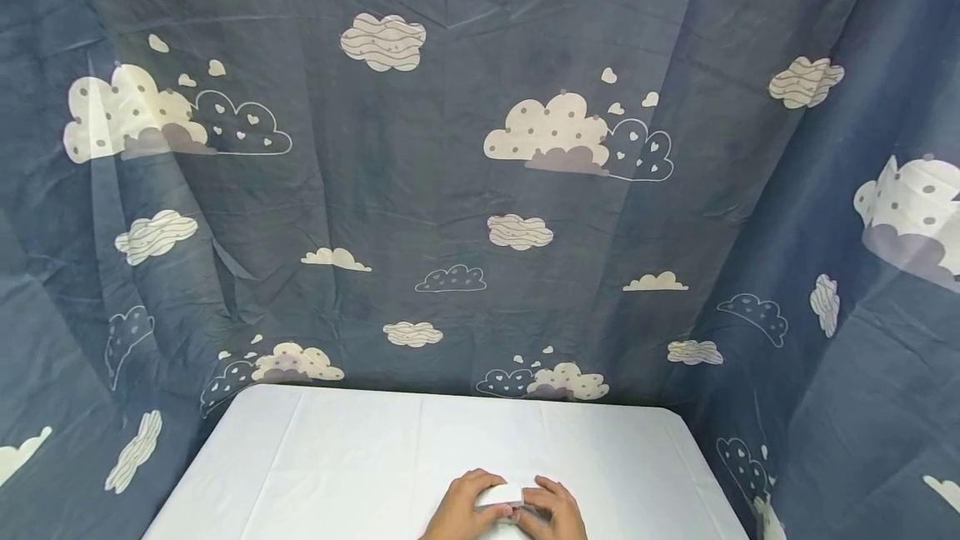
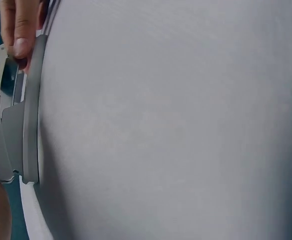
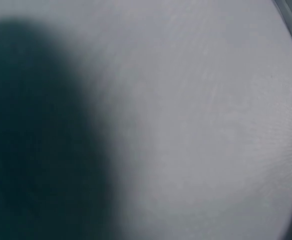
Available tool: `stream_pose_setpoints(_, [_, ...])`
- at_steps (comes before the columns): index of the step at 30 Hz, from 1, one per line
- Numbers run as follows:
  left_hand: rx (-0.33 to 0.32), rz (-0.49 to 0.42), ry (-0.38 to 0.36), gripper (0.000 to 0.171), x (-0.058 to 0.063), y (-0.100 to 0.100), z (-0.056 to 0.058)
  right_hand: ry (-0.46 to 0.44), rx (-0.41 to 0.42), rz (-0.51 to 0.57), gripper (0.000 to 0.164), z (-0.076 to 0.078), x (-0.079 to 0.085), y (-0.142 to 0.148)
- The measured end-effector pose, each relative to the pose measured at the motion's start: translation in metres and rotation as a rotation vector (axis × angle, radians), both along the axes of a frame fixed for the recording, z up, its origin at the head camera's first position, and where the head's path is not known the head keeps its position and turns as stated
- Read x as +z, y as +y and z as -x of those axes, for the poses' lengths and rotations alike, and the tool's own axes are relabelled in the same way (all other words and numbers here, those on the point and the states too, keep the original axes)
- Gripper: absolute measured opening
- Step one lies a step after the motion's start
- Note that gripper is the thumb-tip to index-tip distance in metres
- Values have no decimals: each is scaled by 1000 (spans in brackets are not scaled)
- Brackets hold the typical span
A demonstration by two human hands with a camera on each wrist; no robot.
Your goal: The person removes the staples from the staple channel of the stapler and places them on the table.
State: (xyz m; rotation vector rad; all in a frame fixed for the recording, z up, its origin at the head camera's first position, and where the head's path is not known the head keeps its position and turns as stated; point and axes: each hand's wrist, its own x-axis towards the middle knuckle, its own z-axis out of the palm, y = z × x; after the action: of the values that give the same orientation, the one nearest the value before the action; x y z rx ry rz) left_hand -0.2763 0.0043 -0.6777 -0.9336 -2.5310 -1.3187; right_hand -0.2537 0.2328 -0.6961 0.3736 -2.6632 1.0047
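Note:
Both hands are together on a small white-and-grey plastic object (image 1: 501, 494) low in the head view. My left hand (image 1: 467, 510) grips its left end, with fingers over the far side and thumb along the near side. At its right end, my right hand (image 1: 557, 511) has bent fingers and thumb closed in on it. The left wrist view shows the plastic object (image 2: 31, 115) from the side, with a long curved grey edge and an opening at its upper end. Fingertips (image 2: 21, 47) reach that opening. Its exact kind I cannot tell.
A white-covered table (image 1: 360, 457) with rounded far corners lies under the hands. Dark blue curtains (image 1: 420, 190) with a cloud print hang behind it and at both sides. White table surface (image 3: 210, 125) and a dark shadow fill most of the right wrist view.

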Motion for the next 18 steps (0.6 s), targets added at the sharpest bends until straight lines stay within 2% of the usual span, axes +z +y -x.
stream_pose_setpoints(3, [0,-31,-23,41,-1,-2,-1,-29,14,5,28,0,0,-1])
stream_pose_setpoints(9, [5,-50,-71,44,0,-3,-2,-33,20,-1,28,-1,1,-1])
stream_pose_setpoints(14, [-14,-72,-27,44,4,-7,-3,-37,3,-11,25,-2,1,-1])
stream_pose_setpoints(16, [-17,-76,-2,43,6,-8,-3,-10,-6,-13,25,-2,0,-1])
stream_pose_setpoints(18, [-15,-81,-10,41,8,-9,-3,16,-12,-12,24,-2,-1,-1])
